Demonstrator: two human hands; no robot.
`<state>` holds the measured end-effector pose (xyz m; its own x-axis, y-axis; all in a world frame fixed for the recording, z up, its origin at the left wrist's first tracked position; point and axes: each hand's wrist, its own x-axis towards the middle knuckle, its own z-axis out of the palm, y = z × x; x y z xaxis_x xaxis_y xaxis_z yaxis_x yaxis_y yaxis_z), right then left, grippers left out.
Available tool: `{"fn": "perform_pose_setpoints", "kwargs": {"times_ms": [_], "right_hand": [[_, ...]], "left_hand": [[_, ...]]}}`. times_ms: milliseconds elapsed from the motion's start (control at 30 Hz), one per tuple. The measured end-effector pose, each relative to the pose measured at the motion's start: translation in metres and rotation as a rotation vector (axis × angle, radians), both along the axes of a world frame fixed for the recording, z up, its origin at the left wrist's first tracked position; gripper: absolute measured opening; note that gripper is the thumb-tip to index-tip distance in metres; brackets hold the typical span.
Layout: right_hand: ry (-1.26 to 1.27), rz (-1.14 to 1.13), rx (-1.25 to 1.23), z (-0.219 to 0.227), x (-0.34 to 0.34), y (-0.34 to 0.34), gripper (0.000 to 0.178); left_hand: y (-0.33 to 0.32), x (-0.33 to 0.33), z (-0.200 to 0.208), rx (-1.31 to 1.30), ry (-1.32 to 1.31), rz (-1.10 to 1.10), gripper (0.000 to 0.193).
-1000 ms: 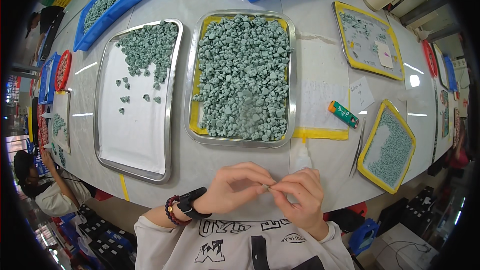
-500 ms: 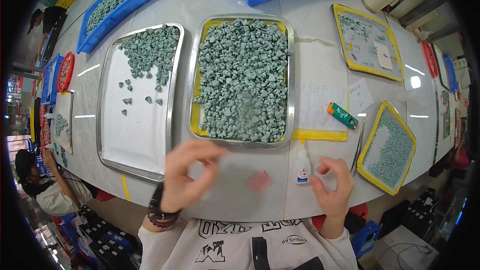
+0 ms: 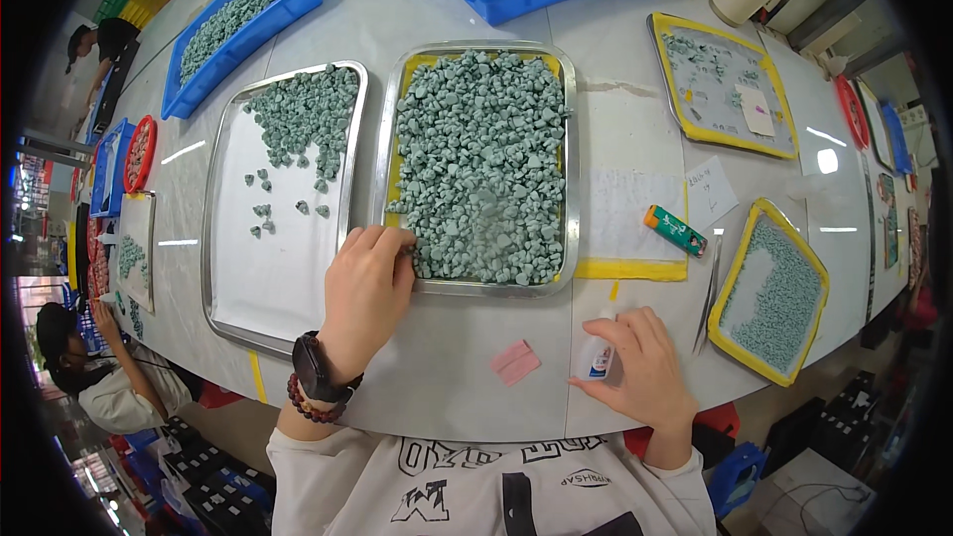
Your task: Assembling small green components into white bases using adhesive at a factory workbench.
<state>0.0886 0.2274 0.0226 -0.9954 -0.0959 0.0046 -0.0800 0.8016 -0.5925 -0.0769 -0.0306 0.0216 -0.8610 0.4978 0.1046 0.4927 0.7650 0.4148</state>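
My left hand [image 3: 365,273] is at the near left corner of the middle metal tray [image 3: 486,290], fingers bent down at its rim and the fingertips meeting the grey-green stone chips [image 3: 476,159] heaped there; a dark bit shows by the fingertips, but I cannot tell whether I have a chip pinched. My right hand [image 3: 645,367] is curled around a small white glue bottle [image 3: 598,357], thumb and fingers closed on it, just above the pale surface [image 3: 467,397] or on it, I cannot tell which. Between my hands a folded pink cloth [image 3: 515,362] lies flat. On my left wrist I wear a black watch [image 3: 311,362] and a beaded bracelet [image 3: 308,402]. To the left stands a second metal tray [image 3: 206,258] with a white liner [image 3: 278,278], chips crowded at its far right and a few strewn nearer me. Beyond the bottle lies a sheet of paper [image 3: 630,208], a green tube with an orange end [image 3: 675,230] across its right edge. Tweezers [image 3: 710,293] lie further right, beside a yellow-edged tray [image 3: 749,361] of finer green chips.
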Motion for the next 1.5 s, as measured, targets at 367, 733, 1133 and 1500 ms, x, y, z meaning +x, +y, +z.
{"fn": "perform_pose_setpoints", "kwargs": {"times_ms": [367,733,1133,1500], "right_hand": [[0.415,-0.184,-0.635,-0.027,0.040,-0.012,0.053],[0.307,-0.012,-0.813,-0.005,0.006,-0.035,0.057],[0.240,0.015,-0.838,-0.007,0.001,-0.037,0.054],[0.234,0.003,-0.812,-0.007,-0.001,-0.038,0.051]], "left_hand": [[0.023,0.036,0.044,0.646,-0.554,-0.107,0.016],[0.029,0.071,-0.017,1.082,-1.573,-0.079,0.026],[0.032,0.080,-0.022,1.007,-1.241,-0.092,0.027],[0.032,0.081,-0.022,0.984,-1.212,-0.093,0.026]]}}
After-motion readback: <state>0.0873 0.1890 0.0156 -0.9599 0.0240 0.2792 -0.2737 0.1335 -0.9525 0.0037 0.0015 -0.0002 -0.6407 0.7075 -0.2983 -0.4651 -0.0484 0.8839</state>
